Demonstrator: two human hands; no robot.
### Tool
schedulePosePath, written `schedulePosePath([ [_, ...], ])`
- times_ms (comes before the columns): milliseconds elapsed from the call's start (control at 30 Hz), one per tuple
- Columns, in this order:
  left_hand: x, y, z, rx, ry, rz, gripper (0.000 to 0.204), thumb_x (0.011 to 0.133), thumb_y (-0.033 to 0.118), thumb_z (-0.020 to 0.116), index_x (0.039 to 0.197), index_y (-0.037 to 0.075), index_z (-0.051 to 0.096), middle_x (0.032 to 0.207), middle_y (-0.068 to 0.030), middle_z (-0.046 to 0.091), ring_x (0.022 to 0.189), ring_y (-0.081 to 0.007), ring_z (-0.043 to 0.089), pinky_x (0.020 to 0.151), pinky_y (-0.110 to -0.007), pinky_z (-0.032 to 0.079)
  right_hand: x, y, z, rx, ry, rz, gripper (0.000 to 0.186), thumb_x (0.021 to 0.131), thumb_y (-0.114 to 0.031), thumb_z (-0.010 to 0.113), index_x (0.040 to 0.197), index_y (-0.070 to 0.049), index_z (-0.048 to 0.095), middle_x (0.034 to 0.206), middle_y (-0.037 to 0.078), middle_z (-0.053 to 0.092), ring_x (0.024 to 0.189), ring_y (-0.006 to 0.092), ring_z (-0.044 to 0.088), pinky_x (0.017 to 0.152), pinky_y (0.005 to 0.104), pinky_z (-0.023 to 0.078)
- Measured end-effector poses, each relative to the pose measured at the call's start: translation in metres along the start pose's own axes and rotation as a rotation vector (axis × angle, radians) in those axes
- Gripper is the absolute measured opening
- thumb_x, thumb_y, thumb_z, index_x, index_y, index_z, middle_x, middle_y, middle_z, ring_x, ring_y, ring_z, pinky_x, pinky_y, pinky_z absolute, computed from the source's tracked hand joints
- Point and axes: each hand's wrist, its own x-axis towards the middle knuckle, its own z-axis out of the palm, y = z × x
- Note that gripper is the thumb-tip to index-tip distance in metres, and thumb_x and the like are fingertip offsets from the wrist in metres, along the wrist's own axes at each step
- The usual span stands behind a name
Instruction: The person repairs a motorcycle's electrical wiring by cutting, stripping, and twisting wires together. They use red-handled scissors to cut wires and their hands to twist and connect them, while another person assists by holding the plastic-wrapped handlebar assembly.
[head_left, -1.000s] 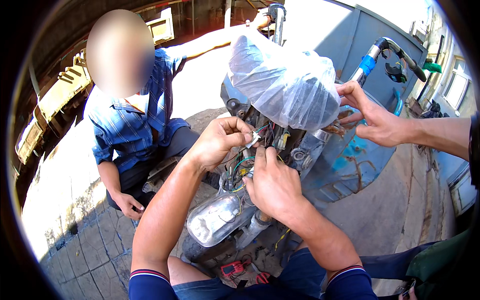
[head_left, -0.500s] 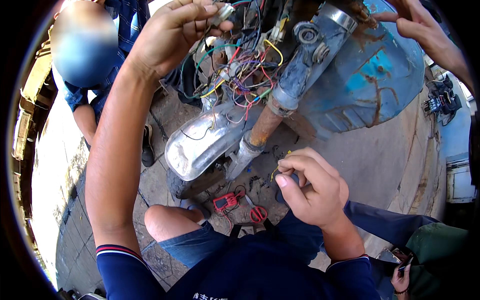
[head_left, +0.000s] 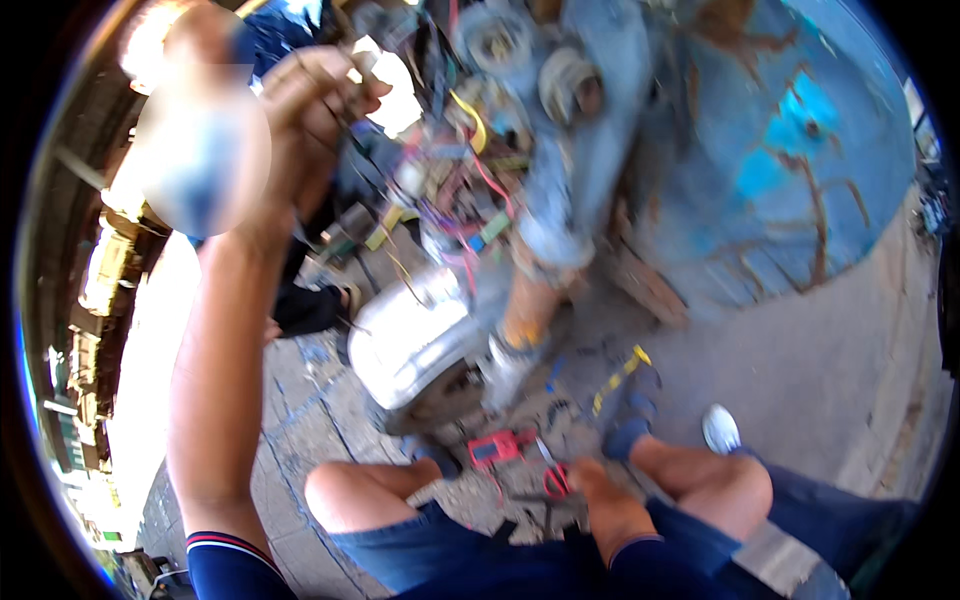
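Head view: your right hand point(head_left: 597, 487) has dropped to 5 o'clock, beside the red-handled scissors point(head_left: 556, 482); wire work looks paused that side. Grip blurred, can't tell. Left hand point(head_left: 312, 112), 11 o'clock: fingers curled, hold unclear. Loose wires point(head_left: 488, 177), 12 o'clock, lower than earlier.

On the grey ground point(head_left: 810, 375), a yellow strip point(head_left: 619, 380) lies left of a bystander's white shoe point(head_left: 720, 429).
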Motion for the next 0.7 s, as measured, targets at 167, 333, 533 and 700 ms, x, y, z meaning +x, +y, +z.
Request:
schedulePosePath([
  [167,0.004,0.016,0.021,-0.065,0.019,-0.017,0.012,0.095,0.015,0.065,0.1,0.006,0.06,0.118,-0.0115,0.065,0.099,-0.0292,0.069,0.092,-0.042,0.052,0.013,-0.028,-0.016,0.003,0.039,0.045,0.039,0.085,-0.021,0.064,0.119,-0.003,0.072,0.132,0.023,0.064,0.125,0.0346,0.062,0.103,0.0464,0.05],
  [333,-0.002,0.012,0.019,-0.155,0.004,-0.048,0.008,0.096,0.009,0.061,0.102,0.004,0.059,0.122,-0.016,0.062,0.1,-0.0318,0.067,0.095,-0.043,0.05,0.037,-0.043,-0.031,-0.02,0.06,0.035,0.04,0.086,-0.023,0.064,0.12,-0.003,0.07,0.133,0.023,0.064,0.125,0.0351,0.062,0.104,0.0464,0.049],
  [533,0.004,0.013,0.014,-0.117,-0.058,0.007,0.009,0.096,0.008,0.056,0.103,0.004,0.06,0.122,-0.0212,0.063,0.098,-0.0317,0.067,0.092,-0.042,0.05,0.045,-0.044,-0.054,-0.004,0.073,0.051,0.042,0.087,-0.025,0.064,0.122,-0.002,0.069,0.133,0.024,0.064,0.125,0.0356,0.061,0.104,0.0464,0.049],
  [700,0.002,0.017,0.018,-0.109,-0.037,0.003,0.009,0.096,0.008,0.055,0.102,0.004,0.06,0.124,-0.0217,0.062,0.097,-0.0322,0.069,0.091,-0.043,0.051,0.05,-0.046,-0.058,-0.004,0.083,0.049,0.043,0.088,-0.026,0.064,0.123,-0.002,0.068,0.133,0.024,0.063,0.125,0.0361,0.061,0.104,0.0465,0.049],
])
